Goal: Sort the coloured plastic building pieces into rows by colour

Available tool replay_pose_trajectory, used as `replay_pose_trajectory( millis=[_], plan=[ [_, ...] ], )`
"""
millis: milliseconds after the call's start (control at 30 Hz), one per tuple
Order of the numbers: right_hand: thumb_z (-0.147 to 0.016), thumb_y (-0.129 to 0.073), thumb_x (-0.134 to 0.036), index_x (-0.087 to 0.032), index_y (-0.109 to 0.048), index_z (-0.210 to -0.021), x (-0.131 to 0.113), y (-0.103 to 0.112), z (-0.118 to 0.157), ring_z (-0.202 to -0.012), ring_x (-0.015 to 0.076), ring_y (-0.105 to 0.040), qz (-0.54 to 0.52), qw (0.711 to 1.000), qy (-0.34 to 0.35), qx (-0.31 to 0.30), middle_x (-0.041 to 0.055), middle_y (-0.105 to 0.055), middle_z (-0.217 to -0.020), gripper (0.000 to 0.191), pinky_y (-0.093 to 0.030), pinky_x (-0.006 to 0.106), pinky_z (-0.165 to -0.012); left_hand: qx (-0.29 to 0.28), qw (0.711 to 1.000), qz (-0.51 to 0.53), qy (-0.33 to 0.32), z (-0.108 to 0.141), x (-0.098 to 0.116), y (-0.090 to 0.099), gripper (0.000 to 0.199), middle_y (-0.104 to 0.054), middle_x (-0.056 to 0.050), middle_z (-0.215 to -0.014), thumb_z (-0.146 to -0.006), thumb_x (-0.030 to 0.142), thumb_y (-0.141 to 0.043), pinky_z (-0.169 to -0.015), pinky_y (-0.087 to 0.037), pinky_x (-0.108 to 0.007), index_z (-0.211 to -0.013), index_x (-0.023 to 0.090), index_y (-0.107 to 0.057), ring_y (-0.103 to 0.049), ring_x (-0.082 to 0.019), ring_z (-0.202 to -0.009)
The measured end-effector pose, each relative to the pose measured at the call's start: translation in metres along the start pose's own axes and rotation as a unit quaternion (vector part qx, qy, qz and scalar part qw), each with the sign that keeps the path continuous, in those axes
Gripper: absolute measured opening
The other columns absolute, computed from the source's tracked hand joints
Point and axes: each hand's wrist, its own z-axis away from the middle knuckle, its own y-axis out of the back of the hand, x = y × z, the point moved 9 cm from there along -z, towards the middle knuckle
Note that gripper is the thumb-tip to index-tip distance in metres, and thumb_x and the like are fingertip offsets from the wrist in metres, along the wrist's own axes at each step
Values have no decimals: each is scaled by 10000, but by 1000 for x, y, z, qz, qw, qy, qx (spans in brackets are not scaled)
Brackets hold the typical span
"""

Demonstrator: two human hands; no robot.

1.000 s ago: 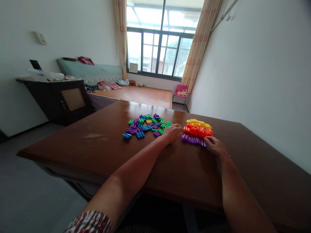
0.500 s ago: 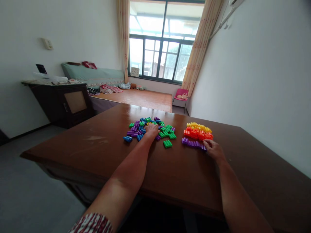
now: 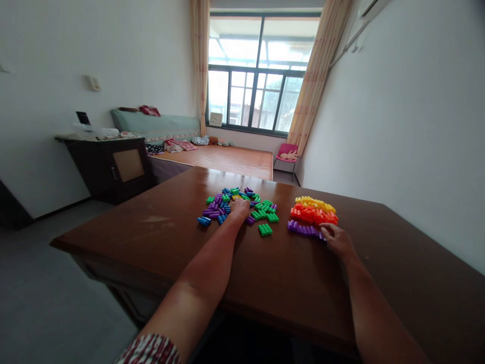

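My left hand (image 3: 240,206) is in a mixed pile of small ridged plastic blocks, its fingers bent down among them; whatever they grip is hidden. Around it lie green blocks (image 3: 265,230), purple blocks (image 3: 211,212), blue blocks (image 3: 203,221) and a bit of yellow just beyond the fingertips. To the right, my right hand (image 3: 338,240) pinches the near right end of a row of purple blocks (image 3: 304,229). Behind that row sit a row of orange-red blocks (image 3: 314,214) and a row of yellow blocks (image 3: 315,203).
Everything lies on a dark brown wooden table (image 3: 159,253). Beyond it are a bed (image 3: 238,159) with cloths on it, a pink chair (image 3: 286,154) and a dark cabinet (image 3: 109,162). A white wall stands along the right side.
The view has tilted and shifted slightly, so the scene sits lower and farther right. Both hands keep about the same places, the left in the pile and the right at the purple row's end.
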Motion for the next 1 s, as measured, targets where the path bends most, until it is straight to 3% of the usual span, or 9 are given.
replay_pose_trajectory(
  millis=[267, 400, 500, 633, 733, 900, 1000],
  plan=[
    [-793, -501, -431, -204, -709, -1021, -8, 2, 2, -809, 226, -675, -7, 1000, 5, -8, 76, -736, -906, 383, -494, 343, -770, 51, 998, 35, -29, 1, 5, -2, 349, -580, -121, -1197, -826, 281, -611, -958, -460, -347, -1168, 239, -661, -568, -260, -1116],
    [-780, -516, -419, -213, -725, -985, -11, 1, 2, -797, 229, -674, -14, 1000, 9, -4, 75, -740, -914, 358, -495, 353, -772, 87, 992, 74, -47, -1, 8, 7, 312, -575, -100, -1206, -819, 194, -591, -974, -450, -308, -1115, 223, -684, -571, -221, -1113],
    [-781, -513, -409, -214, -728, -970, -12, -1, 2, -818, 233, -672, -20, 1000, 16, -3, 77, -740, -951, 346, -494, 360, -789, 98, 988, 99, -62, -3, 15, 14, 293, -630, -80, -1147, -831, 257, -600, -981, -442, -310, -1111, 225, -680, -570, -218, -1115],
    [-787, -508, -380, -218, -727, -968, -9, -4, 1, -804, 223, -671, -14, 1000, 10, -8, 71, -740, -941, 326, -495, 347, -767, 54, 989, 117, -78, -2, 29, 15, 335, -694, -54, -1071, -901, 465, -499, -888, -479, -298, -1091, 259, -681, -629, -212, -1013],
    [-798, -498, -362, -214, -727, -980, -8, -4, 1, -769, 217, -667, -4, 1000, 6, -5, 68, -737, -889, 328, -496, 340, -748, 1, 991, 97, -91, 2, 36, 13, 377, -718, -62, -1032, -922, 486, -441, -845, -488, -290, -1028, 242, -708, -652, -220, -978],
    [-800, -486, -343, -197, -725, -995, -11, 2, 3, -779, 221, -668, -12, 1000, 12, 14, 74, -730, -845, 342, -495, 336, -770, -76, 986, 59, -139, 8, 29, 15, 223, -728, -22, -974, -772, 304, -656, -799, -491, -231, -969, 235, -735, -662, -191, -917],
    [-798, -483, -340, -188, -725, -1003, -14, 5, 2, -771, 220, -665, -16, 1000, 11, 23, 78, -728, -838, 352, -492, 333, -767, -125, 976, 48, -169, 17, 20, 13, 264, -727, 2, -932, -692, 220, -699, -764, -489, -202, -952, 241, -742, -661, -168, -871]
  ],
)
